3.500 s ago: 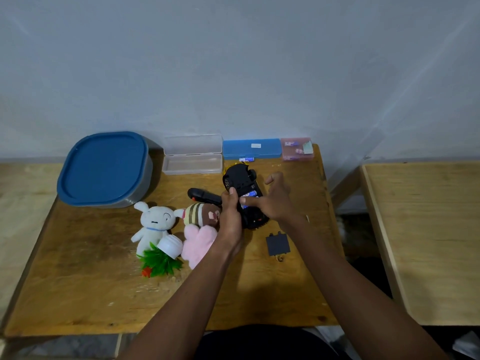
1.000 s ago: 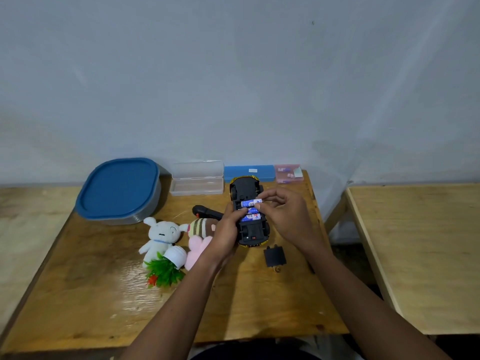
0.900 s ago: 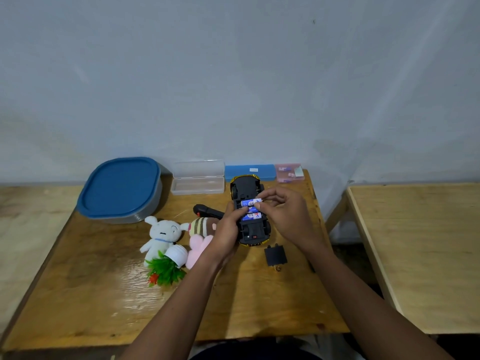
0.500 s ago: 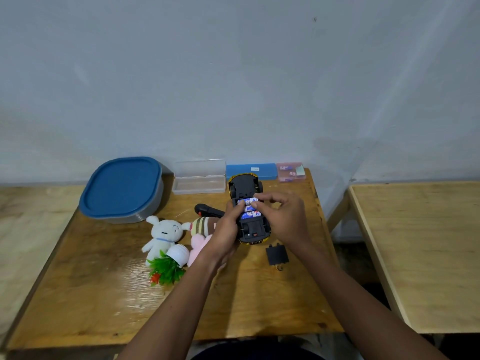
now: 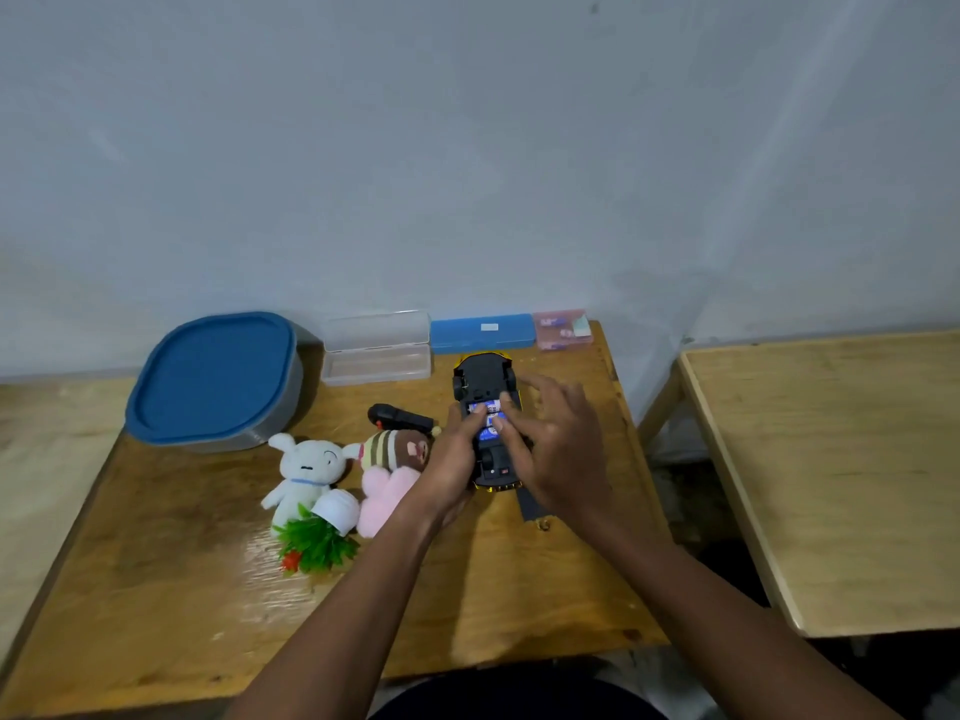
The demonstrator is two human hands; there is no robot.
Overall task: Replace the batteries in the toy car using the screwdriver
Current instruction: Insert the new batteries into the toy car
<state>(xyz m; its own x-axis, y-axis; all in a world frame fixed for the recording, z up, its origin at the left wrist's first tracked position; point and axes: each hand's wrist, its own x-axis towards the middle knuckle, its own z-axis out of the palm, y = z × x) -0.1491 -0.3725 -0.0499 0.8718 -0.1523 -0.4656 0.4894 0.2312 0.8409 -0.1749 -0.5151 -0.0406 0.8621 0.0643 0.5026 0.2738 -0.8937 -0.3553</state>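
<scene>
Head view: the toy car (image 5: 483, 376) lies belly-up on the tabletop (image 5: 171, 600), towards the far right part, just in front of the blue case (image 5: 483, 332) at the wall. Its long axis runs away from me towards the wall, leaning slightly left at the far end. I cannot tell nose from tail. Yellow trim shows at both ends. The battery bay is uncovered, with blue-and-white batteries (image 5: 480, 434) lying crosswise in it.

My left hand (image 5: 449, 462) grips the car along its left flank, thumb lying up beside the bay. My right hand (image 5: 558, 444) hovers over the right flank with fingers spread and loosely extended, holding nothing; its thumb presses down on the batteries. The two hands sit close together on either side of the car.

A dark cover plate (image 5: 525, 506) lies flat just behind the car, partly under my right hand. The screwdriver (image 5: 397, 417) with its black handle rests left of the car, untouched, beside the striped plush toy (image 5: 395, 449).
</scene>
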